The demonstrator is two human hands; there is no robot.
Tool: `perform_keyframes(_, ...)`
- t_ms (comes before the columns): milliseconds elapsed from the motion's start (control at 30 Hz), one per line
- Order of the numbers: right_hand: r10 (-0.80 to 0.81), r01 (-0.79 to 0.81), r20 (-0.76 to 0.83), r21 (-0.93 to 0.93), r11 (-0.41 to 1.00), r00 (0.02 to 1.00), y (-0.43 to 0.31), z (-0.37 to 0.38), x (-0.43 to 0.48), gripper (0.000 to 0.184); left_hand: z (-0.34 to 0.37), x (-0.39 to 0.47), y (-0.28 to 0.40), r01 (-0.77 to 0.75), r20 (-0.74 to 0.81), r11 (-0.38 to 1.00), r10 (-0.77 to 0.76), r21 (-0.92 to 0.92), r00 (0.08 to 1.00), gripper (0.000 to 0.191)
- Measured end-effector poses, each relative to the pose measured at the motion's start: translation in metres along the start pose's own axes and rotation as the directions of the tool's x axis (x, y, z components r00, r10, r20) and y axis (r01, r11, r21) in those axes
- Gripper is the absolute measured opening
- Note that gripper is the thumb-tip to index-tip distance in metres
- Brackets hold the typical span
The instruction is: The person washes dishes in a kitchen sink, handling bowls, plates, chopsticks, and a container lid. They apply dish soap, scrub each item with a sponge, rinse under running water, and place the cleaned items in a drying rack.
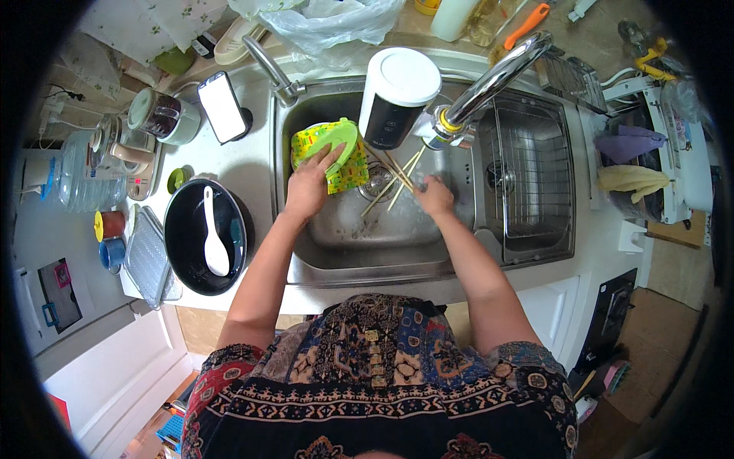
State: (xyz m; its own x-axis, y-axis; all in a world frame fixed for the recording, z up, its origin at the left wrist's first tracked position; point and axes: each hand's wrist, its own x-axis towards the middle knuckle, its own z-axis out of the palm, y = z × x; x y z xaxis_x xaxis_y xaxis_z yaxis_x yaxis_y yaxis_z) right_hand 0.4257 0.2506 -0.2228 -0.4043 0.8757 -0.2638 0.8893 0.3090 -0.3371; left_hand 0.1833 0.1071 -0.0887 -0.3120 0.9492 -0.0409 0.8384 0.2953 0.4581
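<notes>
In the sink's left basin (pixel 378 252), my left hand (pixel 309 186) holds a light green, rounded, flat piece (pixel 343 142), possibly a lid, with its fingers across the top. Beneath that piece lies a yellow-and-green patterned cloth or sheet (pixel 351 175). My right hand (pixel 436 196) is low in the same basin, fingers curled at the ends of several thin wooden chopsticks (pixel 397 168). Whether it grips them is not clear. The chopsticks cross one another over the metal drain strainer (pixel 378 181).
A black-and-white cylindrical appliance (pixel 397 94) and the chrome faucet (pixel 487 80) rise over the basin. A wire rack (pixel 536 166) sits in the right basin. On the left counter are a black pot (pixel 182 241) with a white rice paddle (pixel 214 241), a propped phone (pixel 221 107) and jars (pixel 155 112).
</notes>
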Motion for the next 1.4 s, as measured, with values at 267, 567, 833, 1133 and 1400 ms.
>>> perform_keyframes(267,0.022,0.039,0.235,-0.253,0.967,0.972,0.010,0.051,0.016,0.039,0.045,0.015,-0.046,-0.017,0.093,0.940,-0.016,0.340,0.996,0.074)
perform_keyframes(567,0.020,-0.046,0.298,0.079,0.996,0.954,0.016,0.010,0.003,0.024,0.037,0.009,-0.037,0.019,0.003,0.984,-0.020,0.179,1.000,0.098)
perform_keyframes(833,-0.532,0.504,0.268,0.170,0.847,0.803,-0.009,-0.064,-0.042,0.016,-0.009,-0.024,0.060,-0.399,0.049,0.893,0.397,0.207,0.916,0.071)
perform_keyframes(1133,-0.480,0.550,-0.271,0.355,0.756,0.835,-0.031,-0.074,-0.038,0.030,0.028,-0.088,0.000,-0.050,0.371,0.966,0.145,-0.254,0.917,0.024)
perform_keyframes(1400,-0.021,-0.446,0.512,0.725,-0.525,0.858,-0.033,0.039,-0.043,0.026,0.061,-0.090,0.036,0.668,0.668,0.225,-0.091,-0.709,0.739,0.022)
